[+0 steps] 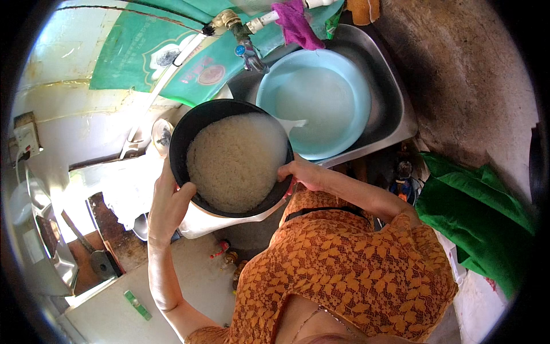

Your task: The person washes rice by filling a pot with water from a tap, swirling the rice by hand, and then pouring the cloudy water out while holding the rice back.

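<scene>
A black cooking pot (179, 142) full of wet rice (230, 167) is tipped toward a light blue plastic basin (362, 101). Milky water (295, 124) runs over the pot's rim into the basin, where cloudy liquid lies. My left hand (169, 206) grips the pot's lower left side, the thumb over the rim. On the opposite side, my right hand (306, 174) holds the rim, its thumb inside the pot. The undersides of both grips are hidden.
The basin stands in a stainless steel sink (393, 92). A tap (253, 58) juts out above it, and a purple cloth (296, 23) hangs from the pipe. Green fabric (472, 219) lies at right. A cleaver-like blade (103, 264) is at far left.
</scene>
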A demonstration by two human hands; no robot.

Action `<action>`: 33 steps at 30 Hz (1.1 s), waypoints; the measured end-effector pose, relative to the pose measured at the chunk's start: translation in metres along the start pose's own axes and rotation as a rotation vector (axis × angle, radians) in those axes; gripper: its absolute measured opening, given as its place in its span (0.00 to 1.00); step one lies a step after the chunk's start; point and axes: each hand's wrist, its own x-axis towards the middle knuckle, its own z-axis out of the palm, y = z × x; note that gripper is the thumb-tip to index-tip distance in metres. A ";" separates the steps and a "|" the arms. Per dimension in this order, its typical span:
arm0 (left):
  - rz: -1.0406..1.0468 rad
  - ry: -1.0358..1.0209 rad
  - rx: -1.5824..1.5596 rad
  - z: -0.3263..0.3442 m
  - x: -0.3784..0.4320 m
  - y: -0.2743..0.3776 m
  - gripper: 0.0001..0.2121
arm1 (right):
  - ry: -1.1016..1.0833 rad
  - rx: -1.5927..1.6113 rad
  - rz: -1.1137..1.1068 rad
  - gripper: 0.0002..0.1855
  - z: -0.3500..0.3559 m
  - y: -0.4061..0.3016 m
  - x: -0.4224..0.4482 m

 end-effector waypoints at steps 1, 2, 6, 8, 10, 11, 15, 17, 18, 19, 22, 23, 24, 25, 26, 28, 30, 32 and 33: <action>0.002 -0.004 -0.002 0.000 0.000 0.001 0.33 | 0.000 0.002 -0.003 0.26 0.000 0.001 0.000; -0.005 0.000 0.014 0.000 0.000 0.002 0.33 | -0.004 -0.008 -0.028 0.25 -0.001 0.001 0.001; -0.019 -0.001 0.002 0.001 0.000 0.004 0.33 | -0.038 0.005 -0.024 0.29 -0.002 0.002 0.003; -0.028 0.009 0.029 0.001 0.000 0.003 0.33 | -0.067 0.008 0.042 0.36 -0.004 0.001 0.003; -0.021 -0.003 0.018 0.000 0.001 0.003 0.33 | -0.021 0.003 -0.008 0.27 -0.004 0.002 0.003; -0.023 0.000 0.038 0.000 0.001 0.003 0.33 | 0.020 -0.002 -0.062 0.20 -0.003 0.002 0.003; -0.004 -0.006 0.020 0.000 0.003 0.000 0.33 | -0.037 -0.010 -0.038 0.23 -0.002 0.002 0.003; 0.010 0.006 0.023 0.000 0.005 -0.001 0.33 | -0.038 -0.029 -0.045 0.24 -0.002 0.000 0.002; 0.008 -0.008 0.017 0.000 0.005 -0.002 0.32 | -0.035 -0.013 -0.033 0.24 -0.001 0.000 0.002; -0.002 -0.015 0.032 0.000 0.006 -0.003 0.32 | -0.016 -0.008 -0.038 0.24 -0.001 0.000 0.001; 0.004 -0.017 0.033 0.000 0.007 -0.002 0.31 | 0.008 -0.015 -0.047 0.24 0.000 -0.002 -0.001; -0.003 -0.006 0.052 0.000 0.008 -0.002 0.31 | 0.011 -0.020 -0.050 0.23 0.000 -0.002 -0.001; 0.015 -0.014 0.032 0.000 0.008 -0.001 0.31 | -0.011 -0.018 -0.041 0.23 0.000 -0.002 -0.001; 0.018 -0.012 0.038 0.000 0.007 0.000 0.31 | -0.033 -0.016 -0.032 0.24 -0.001 -0.003 0.000; 0.019 0.001 0.066 0.000 0.007 0.001 0.31 | -0.057 -0.022 -0.048 0.24 -0.001 -0.003 0.000; 0.005 -0.009 0.061 0.000 0.006 0.003 0.31 | -0.050 -0.008 -0.015 0.23 -0.001 -0.003 0.000; 0.002 -0.010 0.076 -0.001 0.006 0.004 0.31 | -0.036 -0.007 -0.021 0.21 -0.001 -0.002 0.000; 0.008 -0.007 0.109 -0.001 0.005 0.005 0.31 | -0.014 -0.013 -0.041 0.20 -0.001 -0.001 0.000; 0.023 -0.011 0.098 -0.001 0.005 0.005 0.31 | -0.039 -0.015 -0.033 0.19 -0.002 0.000 -0.001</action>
